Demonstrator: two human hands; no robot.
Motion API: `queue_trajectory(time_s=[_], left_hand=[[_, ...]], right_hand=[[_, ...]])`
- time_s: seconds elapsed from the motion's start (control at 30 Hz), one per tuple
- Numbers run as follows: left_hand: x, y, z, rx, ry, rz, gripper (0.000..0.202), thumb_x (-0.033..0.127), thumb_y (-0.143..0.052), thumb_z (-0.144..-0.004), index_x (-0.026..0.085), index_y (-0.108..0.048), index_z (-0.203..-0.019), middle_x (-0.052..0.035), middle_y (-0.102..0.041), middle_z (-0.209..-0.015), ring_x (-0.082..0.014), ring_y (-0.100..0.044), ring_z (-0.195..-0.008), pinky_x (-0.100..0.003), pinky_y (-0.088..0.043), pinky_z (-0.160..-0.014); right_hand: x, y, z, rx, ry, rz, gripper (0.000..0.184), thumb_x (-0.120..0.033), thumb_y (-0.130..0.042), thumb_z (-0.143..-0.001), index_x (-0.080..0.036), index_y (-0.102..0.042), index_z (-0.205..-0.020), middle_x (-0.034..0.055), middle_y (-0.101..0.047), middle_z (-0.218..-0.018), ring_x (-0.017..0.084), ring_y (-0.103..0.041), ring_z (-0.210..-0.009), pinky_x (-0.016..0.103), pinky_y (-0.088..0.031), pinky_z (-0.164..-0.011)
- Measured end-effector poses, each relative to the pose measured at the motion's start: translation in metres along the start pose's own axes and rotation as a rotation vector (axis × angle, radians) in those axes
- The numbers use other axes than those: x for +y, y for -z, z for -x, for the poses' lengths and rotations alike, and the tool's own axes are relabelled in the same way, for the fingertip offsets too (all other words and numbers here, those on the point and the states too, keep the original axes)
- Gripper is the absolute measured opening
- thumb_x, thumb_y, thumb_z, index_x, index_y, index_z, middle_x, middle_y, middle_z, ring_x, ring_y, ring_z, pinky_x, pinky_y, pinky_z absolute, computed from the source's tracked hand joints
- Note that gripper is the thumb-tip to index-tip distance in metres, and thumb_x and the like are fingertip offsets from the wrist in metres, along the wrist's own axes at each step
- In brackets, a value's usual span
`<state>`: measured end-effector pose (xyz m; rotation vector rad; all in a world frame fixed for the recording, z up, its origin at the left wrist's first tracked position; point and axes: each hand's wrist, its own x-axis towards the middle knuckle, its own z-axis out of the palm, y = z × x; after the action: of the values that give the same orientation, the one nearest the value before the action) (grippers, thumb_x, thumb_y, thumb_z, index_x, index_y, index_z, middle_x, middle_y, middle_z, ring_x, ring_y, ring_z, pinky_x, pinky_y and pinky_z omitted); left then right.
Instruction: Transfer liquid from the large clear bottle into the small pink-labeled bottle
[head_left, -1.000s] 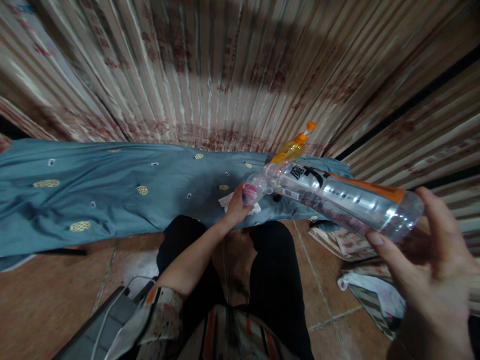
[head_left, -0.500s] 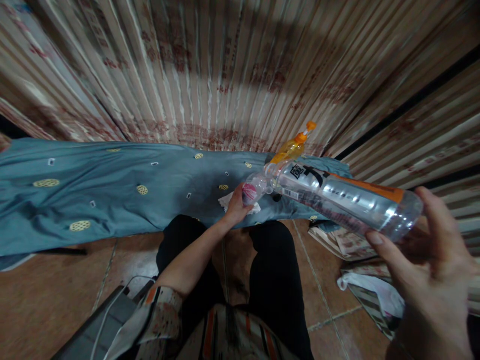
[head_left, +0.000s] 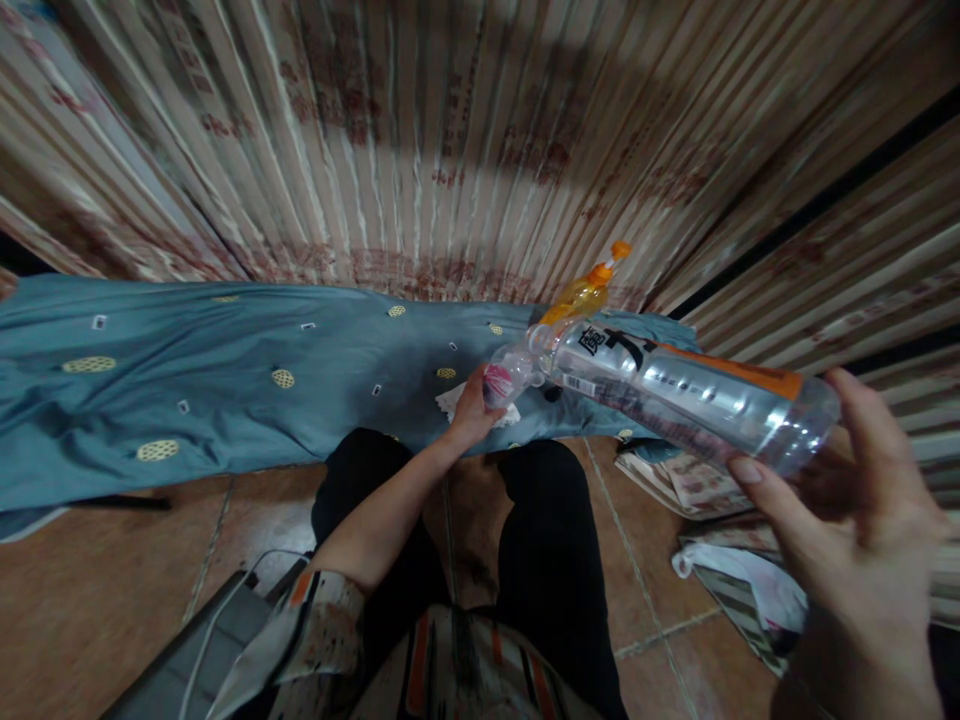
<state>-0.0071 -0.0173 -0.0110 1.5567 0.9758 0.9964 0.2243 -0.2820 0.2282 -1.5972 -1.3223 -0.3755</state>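
My right hand [head_left: 847,510] grips the base of a large clear plastic bottle [head_left: 675,390] with a silver and orange label. The bottle is tilted, its neck pointing left and down. My left hand [head_left: 472,412] is wrapped round a small clear bottle [head_left: 504,378] with a pink mark. The two bottle mouths meet or nearly meet; whether liquid flows between them I cannot tell. A white tissue [head_left: 450,398] lies under my left hand. Just behind the bottles stands an orange pump bottle [head_left: 581,295].
A blue-green cloth [head_left: 225,370] with yellow patterns covers the long narrow surface before me. Pleated curtains [head_left: 420,150] hang behind it. A grey box-like object [head_left: 202,630] with a white cable is at lower left; a white bag [head_left: 750,575] lies at right.
Both hands and both bottles hold nearly the same pose. The whole view has shifted very slightly.
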Motion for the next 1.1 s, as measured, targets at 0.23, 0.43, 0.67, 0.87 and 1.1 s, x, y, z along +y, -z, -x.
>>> queue_trajectory(time_s=[0.23,0.43,0.67,0.87,1.1], left_hand=[[0.0008,-0.0007,-0.0007,0.006,0.025,-0.003,0.095,0.005,-0.103,-0.069,0.027,-0.078,-0.158,-0.0161,-0.083,-0.168,-0.0489,-0.072,-0.175,-0.074,-0.052,-0.157],[-0.0005,-0.0018,-0.0009,0.003,0.029,-0.033,0.100,0.005,-0.104,-0.070,0.026,-0.075,-0.164,-0.0182,-0.083,-0.172,-0.0492,-0.072,-0.176,-0.073,-0.051,-0.158],[-0.0059,-0.0005,-0.0009,-0.024,-0.017,-0.007,0.104,0.010,-0.104,-0.075,0.028,-0.070,-0.171,-0.0160,-0.080,-0.175,-0.0463,-0.073,-0.173,-0.072,-0.051,-0.158],[-0.0043,-0.0002,-0.0003,-0.031,0.009,-0.009,0.107,0.010,-0.104,-0.075,0.027,-0.067,-0.175,-0.0164,-0.079,-0.176,-0.0464,-0.070,-0.177,-0.073,-0.048,-0.159],[-0.0027,-0.0004,-0.0013,-0.037,0.010,-0.065,0.105,0.011,-0.105,-0.076,0.025,-0.067,-0.173,-0.0199,-0.078,-0.179,-0.0488,-0.070,-0.178,-0.076,-0.048,-0.158]], right_hand=[[-0.0030,-0.0008,-0.0022,-0.013,-0.003,-0.022,0.117,-0.073,-0.119,-0.072,-0.037,-0.083,-0.178,0.0189,-0.097,-0.149,0.050,-0.100,-0.123,0.072,-0.085,-0.101],[-0.0050,-0.0005,-0.0032,-0.024,0.018,-0.026,0.120,-0.071,-0.120,-0.073,-0.039,-0.081,-0.181,0.0200,-0.096,-0.150,0.051,-0.100,-0.121,0.072,-0.085,-0.097],[-0.0009,0.0017,-0.0014,-0.028,-0.032,-0.018,0.119,-0.076,-0.118,-0.073,-0.036,-0.082,-0.179,0.0186,-0.096,-0.149,0.046,-0.099,-0.121,0.069,-0.083,-0.106],[-0.0018,0.0017,-0.0028,-0.027,0.004,0.026,0.113,-0.081,-0.113,-0.079,-0.036,-0.081,-0.178,0.0167,-0.095,-0.151,0.045,-0.099,-0.119,0.067,-0.085,-0.102],[-0.0021,0.0033,-0.0024,-0.056,0.030,0.021,0.117,-0.078,-0.115,-0.082,-0.040,-0.076,-0.186,0.0191,-0.094,-0.155,0.050,-0.098,-0.123,0.078,-0.083,-0.106]])
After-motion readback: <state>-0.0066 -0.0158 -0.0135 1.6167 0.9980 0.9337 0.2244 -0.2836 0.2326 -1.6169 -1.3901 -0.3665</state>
